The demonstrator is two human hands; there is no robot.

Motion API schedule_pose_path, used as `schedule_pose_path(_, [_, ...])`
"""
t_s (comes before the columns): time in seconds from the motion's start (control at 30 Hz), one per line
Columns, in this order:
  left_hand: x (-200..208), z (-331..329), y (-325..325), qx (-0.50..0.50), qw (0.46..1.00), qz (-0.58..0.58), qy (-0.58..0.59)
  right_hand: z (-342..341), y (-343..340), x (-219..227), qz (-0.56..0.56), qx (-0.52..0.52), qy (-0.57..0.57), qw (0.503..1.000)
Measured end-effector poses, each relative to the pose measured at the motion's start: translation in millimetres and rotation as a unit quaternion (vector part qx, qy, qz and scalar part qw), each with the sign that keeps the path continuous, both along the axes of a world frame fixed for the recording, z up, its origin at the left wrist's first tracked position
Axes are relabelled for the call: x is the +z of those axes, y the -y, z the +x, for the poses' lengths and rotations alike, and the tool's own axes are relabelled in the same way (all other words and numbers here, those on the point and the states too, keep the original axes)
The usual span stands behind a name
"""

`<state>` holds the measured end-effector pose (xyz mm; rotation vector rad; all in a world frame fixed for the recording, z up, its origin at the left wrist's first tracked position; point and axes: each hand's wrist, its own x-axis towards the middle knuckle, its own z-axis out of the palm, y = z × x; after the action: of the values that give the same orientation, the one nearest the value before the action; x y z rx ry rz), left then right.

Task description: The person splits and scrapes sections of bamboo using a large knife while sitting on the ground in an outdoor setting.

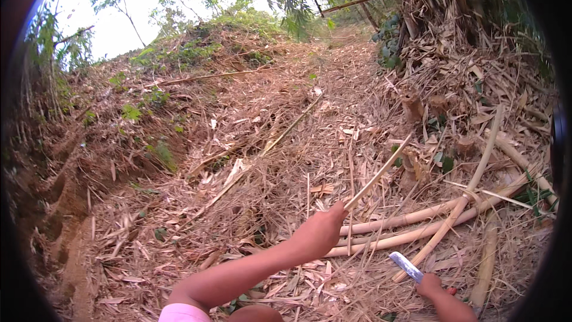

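Observation:
My left hand point(322, 232) is closed around a thin bamboo stick point(381, 174), which points up and away to the right. Lower right, my right hand point(430, 288) grips a knife point(407, 266) with a short, broad, pale blade; a bit of red shows behind the fist. The blade points up and left, apart from the stick. Just beyond the knife, cut bamboo poles point(400, 222) lie on the ground, and one slanting bamboo pole point(440, 235) crosses over them.
Dry leaves point(286, 173) and loose stalks cover the slope. A bamboo clump point(444, 6) rises at the upper right, with cut stumps point(411, 107) below it. A long thin pole point(262, 154) lies across the middle. On the left is a bare earth bank point(77, 203).

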<state>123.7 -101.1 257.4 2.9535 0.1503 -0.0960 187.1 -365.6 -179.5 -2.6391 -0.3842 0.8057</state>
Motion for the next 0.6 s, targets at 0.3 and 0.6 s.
schedule_pose_path(0.3, [-63, 7, -10, -0.067, 0.997, -0.011, 0.024, -26, -9, 45, 0.029, -0.085, -0.008, 0.996])
schedule_pose_path(0.6, [-121, 29, -24, -0.024, 0.99, -0.139, 0.0, -32, -60, 316, 0.085, 0.094, -0.009, 0.992])
